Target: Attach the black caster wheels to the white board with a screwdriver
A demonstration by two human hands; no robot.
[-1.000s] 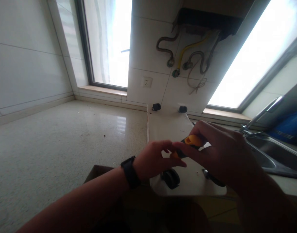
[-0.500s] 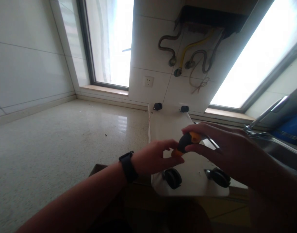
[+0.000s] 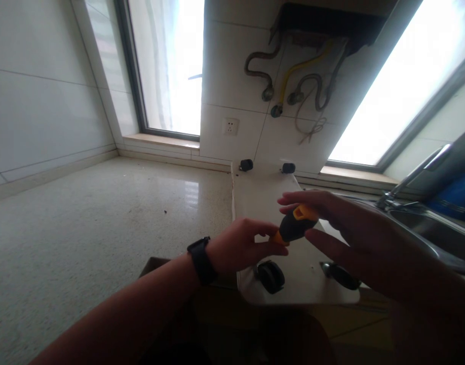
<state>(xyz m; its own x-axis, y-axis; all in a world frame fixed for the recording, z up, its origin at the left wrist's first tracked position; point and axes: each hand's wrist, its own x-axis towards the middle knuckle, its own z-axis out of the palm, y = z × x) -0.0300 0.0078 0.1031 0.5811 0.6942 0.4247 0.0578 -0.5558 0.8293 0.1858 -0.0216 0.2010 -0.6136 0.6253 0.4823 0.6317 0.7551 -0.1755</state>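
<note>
A screwdriver [image 3: 293,226] with a black and orange handle is held above a white panel. My left hand [image 3: 238,245], with a black watch on its wrist, pinches the orange end of the handle between thumb and fingers. Around the other end, the fingers and thumb of my right hand [image 3: 356,235] are spread apart, close to the handle; the screwdriver's shaft is hidden. Below lies the white panel [image 3: 261,197]. Black casters stand on its corners: a near left caster [image 3: 271,277], a near right caster [image 3: 343,277] partly behind my right hand, and two small far ones [image 3: 246,165].
The panel rests on a speckled pale countertop [image 3: 114,218]. To the right is a metal sink [image 3: 422,223] with a faucet [image 3: 415,177] and a blue object [image 3: 458,195] behind it. Hoses [image 3: 289,73] hang on the tiled wall above a socket [image 3: 231,126], between two bright windows.
My right hand has loosened its fingers from the screwdriver handle and spread them. The handle has tilted flatter and turned slightly, while my left hand stays on its end.
</note>
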